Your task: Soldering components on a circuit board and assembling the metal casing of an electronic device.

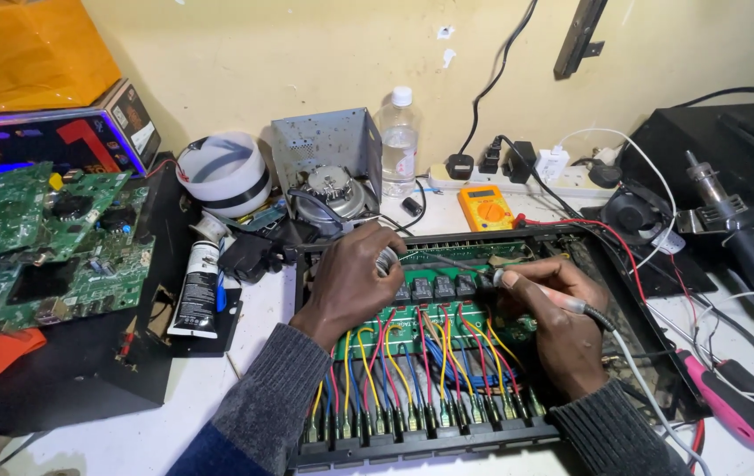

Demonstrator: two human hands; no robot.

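Note:
A black open chassis (pixel 624 291) lies on the bench, holding a green circuit board (pixel 460 251) with a row of black relays (pixel 443 286) and several red, yellow and blue wires (pixel 412 361) running to the front terminals. My left hand (pixel 350 282) rests over the board's left part and holds a small coil of solder wire (pixel 386 261). My right hand (pixel 553 322) grips a soldering iron (pixel 571 304) like a pen, its tip near the relays. The iron's cable (pixel 650 397) trails off to the lower right.
Green circuit boards (pixel 42 238) are stacked at left beside a black tube (pixel 196 286) and a white tape roll (pixel 222 176). A metal box with a fan (pixel 328 172), a water bottle (pixel 399 141), a yellow multimeter (pixel 487 207) and a power strip (pixel 518 172) line the wall. A hot-air tool (pixel 729 216) and a pink-handled screwdriver (pixel 729 401) lie right.

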